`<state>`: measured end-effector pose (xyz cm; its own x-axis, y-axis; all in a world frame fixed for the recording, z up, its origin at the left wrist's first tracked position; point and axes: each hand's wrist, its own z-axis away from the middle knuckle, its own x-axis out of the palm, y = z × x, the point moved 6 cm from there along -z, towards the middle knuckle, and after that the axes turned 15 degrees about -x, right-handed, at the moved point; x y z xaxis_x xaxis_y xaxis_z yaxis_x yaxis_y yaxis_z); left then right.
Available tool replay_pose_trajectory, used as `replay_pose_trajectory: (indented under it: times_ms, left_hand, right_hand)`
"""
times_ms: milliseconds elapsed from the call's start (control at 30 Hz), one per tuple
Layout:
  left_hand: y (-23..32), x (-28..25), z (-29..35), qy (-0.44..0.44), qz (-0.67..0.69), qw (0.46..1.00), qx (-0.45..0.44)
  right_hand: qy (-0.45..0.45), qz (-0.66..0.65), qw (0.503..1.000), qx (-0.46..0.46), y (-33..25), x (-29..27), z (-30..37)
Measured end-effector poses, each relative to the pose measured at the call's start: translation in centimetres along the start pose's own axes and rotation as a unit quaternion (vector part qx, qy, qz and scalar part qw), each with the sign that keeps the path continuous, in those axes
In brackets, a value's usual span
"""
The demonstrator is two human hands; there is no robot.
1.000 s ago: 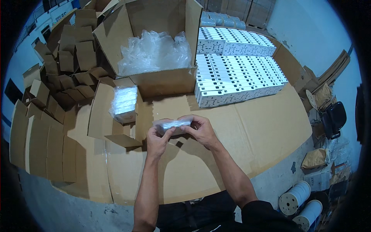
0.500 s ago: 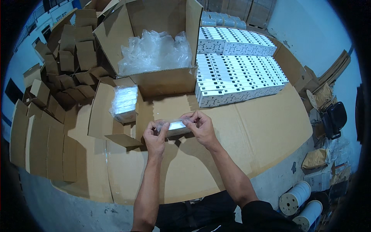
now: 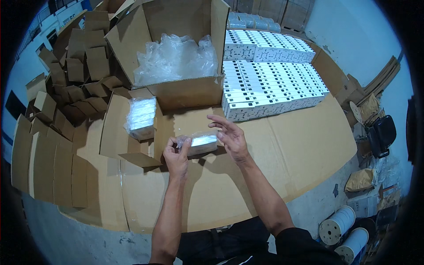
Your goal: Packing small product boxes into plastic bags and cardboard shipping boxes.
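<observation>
A small white box in a clear plastic bag (image 3: 202,144) is held just above the cardboard-covered table. My left hand (image 3: 176,155) pinches its left end, with the loose plastic bunched by the thumb. At the box's right end is my right hand (image 3: 230,139), its fingers spread; the thumb is close to the plastic, and whether it touches I cannot tell. To the left stands an open carton (image 3: 145,158), its flaps folded out. Inside it several plastic-wrapped white boxes (image 3: 142,115) are packed in a row.
Behind is a large open carton (image 3: 190,93) full of clear plastic bags (image 3: 176,59). Stacked rows of white boxes (image 3: 274,88) stand at the back right. Several empty brown cartons (image 3: 81,66) are piled on the left. Cable spools (image 3: 337,226) lie on the floor at right.
My right hand has let go of the wrapped box's right end and opened, its fingers lifting away. My left hand keeps its hold, and the box stays nearly in place.
</observation>
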<state>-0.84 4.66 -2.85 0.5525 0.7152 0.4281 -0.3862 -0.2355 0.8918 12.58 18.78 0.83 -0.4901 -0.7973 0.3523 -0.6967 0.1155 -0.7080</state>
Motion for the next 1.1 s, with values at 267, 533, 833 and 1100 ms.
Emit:
replay_pose_trajectory:
  times_ms: [267,533,833,1100]
  left_hand:
    - [0.2,0.0,0.2,0.007,-0.011,1.000,0.010]
    - [2.4,0.7,1.8,0.099,-0.059,0.989,0.089]
    - [5.0,4.9,5.7,0.016,-0.475,0.769,0.426]
    - [4.6,3.5,3.3,-0.002,-0.376,0.889,0.261]
  right_hand:
    - [-0.113,0.147,0.979,0.089,-0.4,0.8,0.9]
    - [-0.072,0.140,0.976,0.148,0.2,0.4,0.9]
    - [-0.076,0.135,0.976,0.151,0.4,0.5,0.9]
    - [-0.045,0.145,0.971,0.185,0.4,-0.5,1.1]
